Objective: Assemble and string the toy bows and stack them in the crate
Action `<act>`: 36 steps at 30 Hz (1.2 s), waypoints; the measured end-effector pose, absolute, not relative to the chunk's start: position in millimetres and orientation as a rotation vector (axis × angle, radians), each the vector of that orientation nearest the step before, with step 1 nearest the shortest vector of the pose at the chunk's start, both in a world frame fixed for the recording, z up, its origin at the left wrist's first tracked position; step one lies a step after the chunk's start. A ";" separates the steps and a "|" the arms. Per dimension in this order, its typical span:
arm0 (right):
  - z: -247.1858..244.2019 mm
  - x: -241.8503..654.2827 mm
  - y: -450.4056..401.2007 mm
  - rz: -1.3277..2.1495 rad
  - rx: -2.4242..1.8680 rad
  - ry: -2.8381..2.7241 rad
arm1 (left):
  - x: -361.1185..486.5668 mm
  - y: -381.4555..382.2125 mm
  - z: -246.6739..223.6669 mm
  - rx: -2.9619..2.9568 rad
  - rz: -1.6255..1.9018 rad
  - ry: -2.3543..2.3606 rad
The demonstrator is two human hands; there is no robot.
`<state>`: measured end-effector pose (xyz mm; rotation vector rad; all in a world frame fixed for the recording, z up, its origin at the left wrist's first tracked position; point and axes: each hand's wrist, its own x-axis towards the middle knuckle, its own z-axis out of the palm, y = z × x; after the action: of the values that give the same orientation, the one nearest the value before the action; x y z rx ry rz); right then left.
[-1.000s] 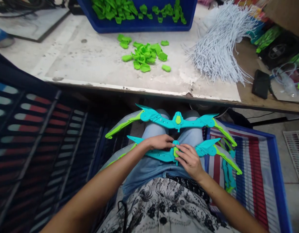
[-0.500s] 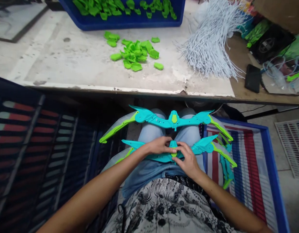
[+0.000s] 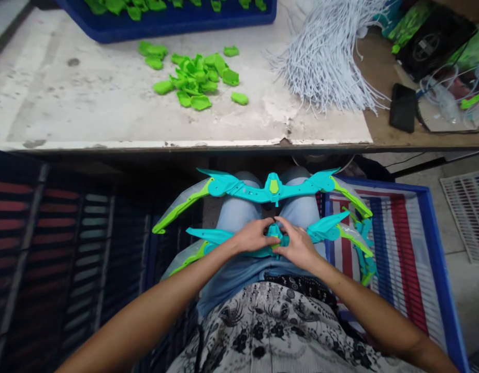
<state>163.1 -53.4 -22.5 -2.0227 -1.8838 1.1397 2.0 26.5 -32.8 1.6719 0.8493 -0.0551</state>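
Note:
Across my lap lies a turquoise and green toy bow (image 3: pixel 328 231), the nearer of two. My left hand (image 3: pixel 255 235) grips its middle from the left, thumb on the green centre piece. From the right, my right hand (image 3: pixel 299 242) closes on the same middle part, with thumb and fingers around it. The hands partly hide the centre. Just beyond, a second toy bow (image 3: pixel 255 194) of the same kind rests over my knees, its green centre inset in full sight and no hand on it.
Loose green plastic pieces (image 3: pixel 196 77) lie on the worn white table (image 3: pixel 107 114), before a blue bin (image 3: pixel 177 32) of similar pieces. A bundle of white cords (image 3: pixel 324 62) and a black phone (image 3: pixel 403 108) are right. A blue-rimmed crate (image 3: pixel 437 248) with more bows stands beside my right leg.
My right hand has shifted its fingers forward over the top of the bow's centre. My left hand stays on it. The view has moved slightly, so the table items sit further left.

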 end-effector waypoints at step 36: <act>110.7 383.4 239.4 0.328 -2.497 -1.566 | -0.5 52.0 -51.7 2.497 0.323 1.456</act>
<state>383.4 239.4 110.7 -2.4974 -1.5665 0.3282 -0.5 52.0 -51.7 2.4968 1.4558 0.3230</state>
